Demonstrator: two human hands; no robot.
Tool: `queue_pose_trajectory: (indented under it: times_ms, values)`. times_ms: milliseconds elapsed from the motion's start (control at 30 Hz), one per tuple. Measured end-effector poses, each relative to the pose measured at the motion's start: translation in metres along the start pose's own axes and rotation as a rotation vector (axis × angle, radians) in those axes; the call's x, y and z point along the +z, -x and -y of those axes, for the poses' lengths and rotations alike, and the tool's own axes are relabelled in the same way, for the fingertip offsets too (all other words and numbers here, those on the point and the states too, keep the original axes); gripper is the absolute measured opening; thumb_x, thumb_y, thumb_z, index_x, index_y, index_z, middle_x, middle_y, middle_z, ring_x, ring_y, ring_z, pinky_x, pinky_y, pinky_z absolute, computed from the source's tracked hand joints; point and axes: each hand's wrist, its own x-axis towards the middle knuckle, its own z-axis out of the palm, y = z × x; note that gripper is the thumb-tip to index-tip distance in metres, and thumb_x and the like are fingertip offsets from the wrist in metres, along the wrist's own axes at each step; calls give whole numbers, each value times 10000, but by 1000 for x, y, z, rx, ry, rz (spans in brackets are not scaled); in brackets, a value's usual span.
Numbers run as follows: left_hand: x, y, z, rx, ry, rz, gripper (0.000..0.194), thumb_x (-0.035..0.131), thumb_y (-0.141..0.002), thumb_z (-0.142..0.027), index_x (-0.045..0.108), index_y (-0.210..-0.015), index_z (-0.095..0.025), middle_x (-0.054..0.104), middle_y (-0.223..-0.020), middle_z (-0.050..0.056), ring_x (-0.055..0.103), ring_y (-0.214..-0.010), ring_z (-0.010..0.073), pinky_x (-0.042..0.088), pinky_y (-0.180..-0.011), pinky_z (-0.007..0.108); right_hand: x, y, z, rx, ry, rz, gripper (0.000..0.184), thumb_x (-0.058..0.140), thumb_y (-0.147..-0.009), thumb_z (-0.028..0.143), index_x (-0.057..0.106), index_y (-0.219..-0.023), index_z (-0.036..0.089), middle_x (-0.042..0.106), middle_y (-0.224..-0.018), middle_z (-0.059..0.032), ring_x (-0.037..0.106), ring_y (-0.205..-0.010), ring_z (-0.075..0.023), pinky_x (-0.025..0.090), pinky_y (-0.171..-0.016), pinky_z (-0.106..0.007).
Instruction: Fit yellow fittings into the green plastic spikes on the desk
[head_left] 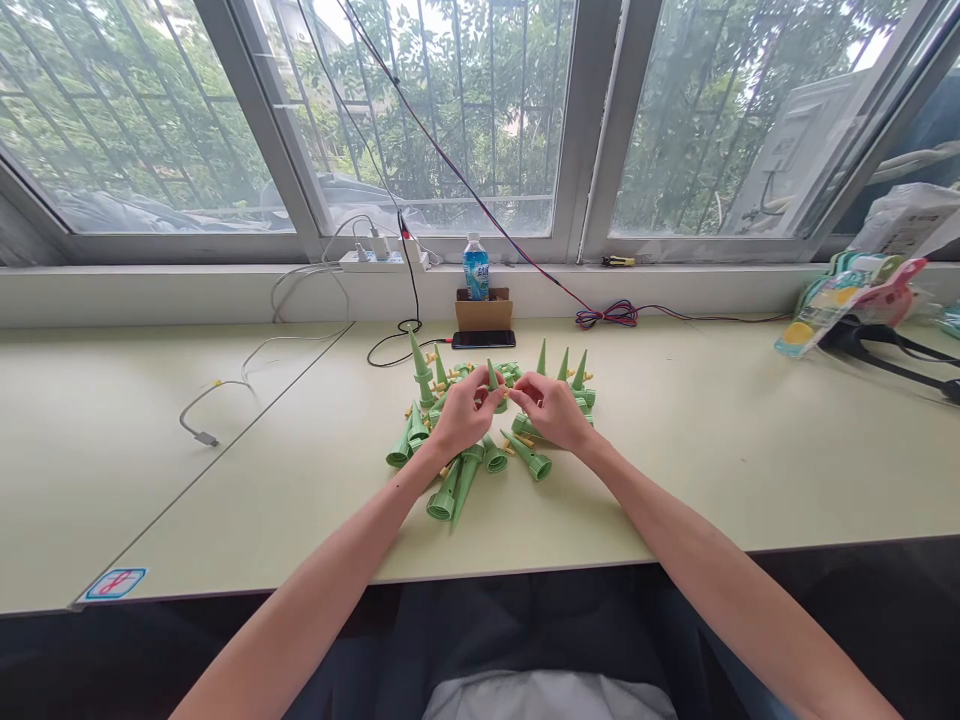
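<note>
Holds a green spike point(492, 374) upright, clamped in the left hand point(466, 408), over the middle of the table point(690, 450) among other cones point(466, 482); pinches a small yellow peg point(507, 393) at its right side with the right hand point(553, 406).

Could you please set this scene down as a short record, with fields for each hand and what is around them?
Left hand: holds a green cone, tip up
Right hand: at a small yellow piece by that cone
Around the hands: more green cones, some upright, some lying, on the table
Beyond them: phone, cardboard box, bottle
</note>
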Motion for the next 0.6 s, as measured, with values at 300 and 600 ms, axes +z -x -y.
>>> queue_pose_trajectory:
  times_ms: [300,600]
  values:
    - [0,0,1,16,-7,6,201,534,-904,-386,554,-935,-189,581,-835,24,493,-584,89,343,-430,188,2,-1,-7,33,35,3,413,471,-934,494,506,-655,192,437,-534,33,359,-519,-116,297,-528,-264]
    - [0,0,2,12,-11,-11,157,536,-904,-343,551,-924,-188,599,-863,23,466,-568,77,350,-445,189,2,0,-5,-9,56,32,370,484,-936,469,533,-699,189,476,-571,28,383,-534,-114,292,-533,-258]
